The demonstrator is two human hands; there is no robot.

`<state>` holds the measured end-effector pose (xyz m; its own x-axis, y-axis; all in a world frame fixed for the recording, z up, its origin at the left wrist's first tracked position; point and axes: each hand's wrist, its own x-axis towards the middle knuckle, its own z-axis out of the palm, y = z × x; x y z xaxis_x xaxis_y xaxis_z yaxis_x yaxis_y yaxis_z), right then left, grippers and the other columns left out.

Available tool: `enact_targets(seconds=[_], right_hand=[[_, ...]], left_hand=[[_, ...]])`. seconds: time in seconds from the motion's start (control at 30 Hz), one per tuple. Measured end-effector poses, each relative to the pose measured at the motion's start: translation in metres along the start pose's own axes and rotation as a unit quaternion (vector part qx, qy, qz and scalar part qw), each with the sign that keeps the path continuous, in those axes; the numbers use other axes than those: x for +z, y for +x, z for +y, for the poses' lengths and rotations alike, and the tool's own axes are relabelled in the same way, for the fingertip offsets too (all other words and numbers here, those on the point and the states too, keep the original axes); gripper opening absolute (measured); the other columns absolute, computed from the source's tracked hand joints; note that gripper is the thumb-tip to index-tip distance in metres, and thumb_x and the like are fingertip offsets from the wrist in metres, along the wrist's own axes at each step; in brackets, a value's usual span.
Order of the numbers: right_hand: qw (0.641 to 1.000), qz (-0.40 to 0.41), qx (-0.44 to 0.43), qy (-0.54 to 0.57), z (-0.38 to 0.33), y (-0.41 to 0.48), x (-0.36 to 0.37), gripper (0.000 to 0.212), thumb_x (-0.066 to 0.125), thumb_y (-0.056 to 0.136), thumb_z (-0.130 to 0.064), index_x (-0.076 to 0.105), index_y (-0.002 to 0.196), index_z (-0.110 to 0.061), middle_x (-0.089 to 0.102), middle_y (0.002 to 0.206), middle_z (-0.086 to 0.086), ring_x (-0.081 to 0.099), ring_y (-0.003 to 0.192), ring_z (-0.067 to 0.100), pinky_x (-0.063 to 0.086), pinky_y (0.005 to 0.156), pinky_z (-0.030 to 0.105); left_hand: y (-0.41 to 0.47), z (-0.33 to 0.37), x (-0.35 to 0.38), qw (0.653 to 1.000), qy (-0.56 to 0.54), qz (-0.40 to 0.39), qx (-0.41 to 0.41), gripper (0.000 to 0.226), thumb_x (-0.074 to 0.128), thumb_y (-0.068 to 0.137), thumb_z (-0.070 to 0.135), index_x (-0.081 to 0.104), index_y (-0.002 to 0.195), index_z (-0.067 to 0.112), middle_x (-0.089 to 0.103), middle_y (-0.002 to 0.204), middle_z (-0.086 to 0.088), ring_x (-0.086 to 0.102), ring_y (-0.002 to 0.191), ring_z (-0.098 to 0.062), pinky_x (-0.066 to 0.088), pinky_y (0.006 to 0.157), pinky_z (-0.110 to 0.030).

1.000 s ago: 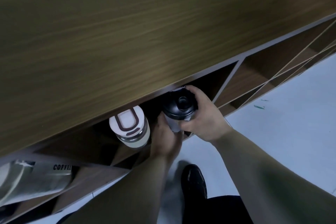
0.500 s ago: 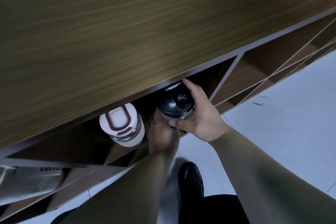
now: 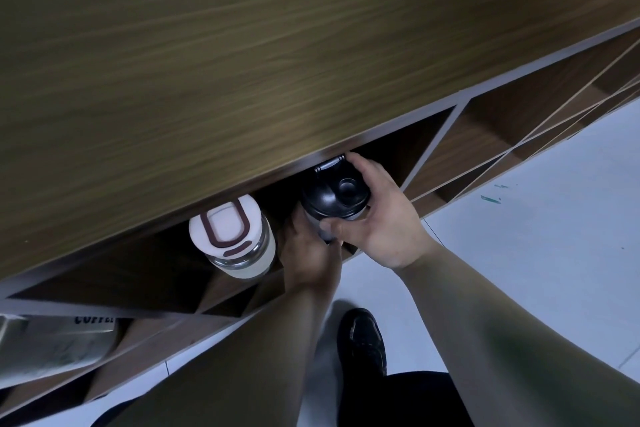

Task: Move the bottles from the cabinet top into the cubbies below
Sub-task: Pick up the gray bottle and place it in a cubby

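A black-lidded shaker bottle [image 3: 334, 192] stands at the mouth of a top cubby, just under the edge of the wooden cabinet top [image 3: 242, 62]. My right hand [image 3: 377, 218] wraps around its lid and upper body. My left hand [image 3: 310, 251] grips the bottle lower down, its fingers partly hidden behind it. To the left in the same cubby stands a clear bottle with a white lid and brown handle [image 3: 230, 236]. The bottles' lower parts are hidden.
A vertical divider [image 3: 433, 146] bounds the cubby on the right, with more cubbies beyond it. A lower-left cubby holds a pale container marked COFFEE [image 3: 59, 343]. My black shoe [image 3: 363, 340] stands on the pale floor [image 3: 536, 236].
Both hands and the black-lidded bottle have moved a little up and deeper under the cabinet's edge. The white-lidded bottle stays where it was; the view has shifted slightly.
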<state>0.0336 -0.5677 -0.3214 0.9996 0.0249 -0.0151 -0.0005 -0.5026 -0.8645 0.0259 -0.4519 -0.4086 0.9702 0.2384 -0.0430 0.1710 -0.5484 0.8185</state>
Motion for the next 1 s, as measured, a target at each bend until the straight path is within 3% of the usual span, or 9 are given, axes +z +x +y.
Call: enact_targets(seconds=[0.13, 0.23, 0.5, 0.63, 0.77, 0.87, 1.0], right_hand=[[1.0, 0.007, 0.006, 0.014, 0.0, 0.0, 0.002, 0.105, 0.088, 0.059, -0.038, 0.039, 0.151, -0.026, 0.046, 0.14, -0.012, 0.049, 0.133, 0.009, 0.041, 0.113, 0.03], [1.0, 0.015, 0.012, 0.019, 0.001, 0.0, 0.004, 0.106, 0.087, 0.057, -0.04, 0.04, 0.151, -0.026, 0.047, 0.141, -0.01, 0.049, 0.133, 0.011, 0.043, 0.112, 0.038], [1.0, 0.017, 0.016, 0.02, 0.0, -0.001, 0.004, 0.106, 0.087, 0.057, -0.038, 0.039, 0.151, -0.027, 0.046, 0.14, -0.011, 0.049, 0.132, 0.007, 0.043, 0.112, 0.034], [1.0, 0.007, 0.02, 0.012, 0.005, -0.004, 0.003, 0.119, 0.088, 0.057, -0.039, 0.025, 0.157, -0.026, 0.034, 0.146, -0.012, 0.037, 0.136, -0.002, 0.034, 0.116, 0.027], [0.999, 0.005, 0.02, 0.037, 0.007, -0.002, 0.002, 0.125, 0.086, 0.054, -0.052, 0.021, 0.159, -0.029, 0.033, 0.153, -0.007, 0.036, 0.145, 0.009, 0.036, 0.119, 0.041], [0.999, 0.009, 0.011, 0.033, 0.005, -0.003, 0.004, 0.119, 0.084, 0.056, -0.055, 0.027, 0.157, -0.027, 0.037, 0.151, -0.008, 0.04, 0.143, 0.009, 0.038, 0.118, 0.04], [0.999, 0.011, 0.02, 0.035, 0.005, -0.003, 0.006, 0.113, 0.085, 0.059, -0.052, 0.031, 0.155, -0.027, 0.044, 0.151, -0.007, 0.045, 0.14, 0.009, 0.04, 0.116, 0.039]], left_hand=[[0.0, -0.002, 0.0, 1.0, -0.009, -0.006, 0.008, 0.063, 0.073, 0.091, 0.024, 0.05, 0.148, 0.013, 0.065, 0.138, -0.005, 0.059, 0.13, -0.025, 0.048, 0.108, -0.043], [0.0, 0.0, -0.001, 1.0, -0.006, -0.015, 0.001, 0.064, 0.071, 0.092, 0.021, 0.047, 0.151, 0.012, 0.063, 0.143, -0.006, 0.056, 0.133, -0.025, 0.044, 0.11, -0.036], [0.002, -0.004, -0.001, 1.0, -0.02, -0.012, 0.007, 0.065, 0.075, 0.089, 0.023, 0.048, 0.148, 0.018, 0.065, 0.138, 0.0, 0.059, 0.129, -0.018, 0.049, 0.108, -0.042], [0.005, -0.01, 0.001, 0.999, -0.016, -0.033, 0.018, 0.077, 0.08, 0.081, 0.028, 0.046, 0.15, 0.024, 0.064, 0.138, 0.005, 0.06, 0.13, -0.015, 0.051, 0.107, -0.043], [0.005, -0.008, 0.0, 0.999, -0.021, -0.038, 0.018, 0.074, 0.077, 0.079, 0.039, 0.048, 0.146, 0.028, 0.064, 0.134, 0.01, 0.062, 0.126, -0.013, 0.052, 0.105, -0.039], [0.006, -0.005, -0.002, 0.997, -0.044, -0.053, 0.016, 0.063, 0.072, 0.082, 0.039, 0.051, 0.141, 0.036, 0.066, 0.128, 0.018, 0.064, 0.121, -0.006, 0.055, 0.1, -0.038], [0.003, -0.004, -0.006, 0.997, -0.043, -0.052, 0.037, 0.065, 0.075, 0.085, 0.029, 0.049, 0.145, 0.032, 0.064, 0.135, 0.016, 0.06, 0.128, -0.008, 0.052, 0.106, -0.041]])
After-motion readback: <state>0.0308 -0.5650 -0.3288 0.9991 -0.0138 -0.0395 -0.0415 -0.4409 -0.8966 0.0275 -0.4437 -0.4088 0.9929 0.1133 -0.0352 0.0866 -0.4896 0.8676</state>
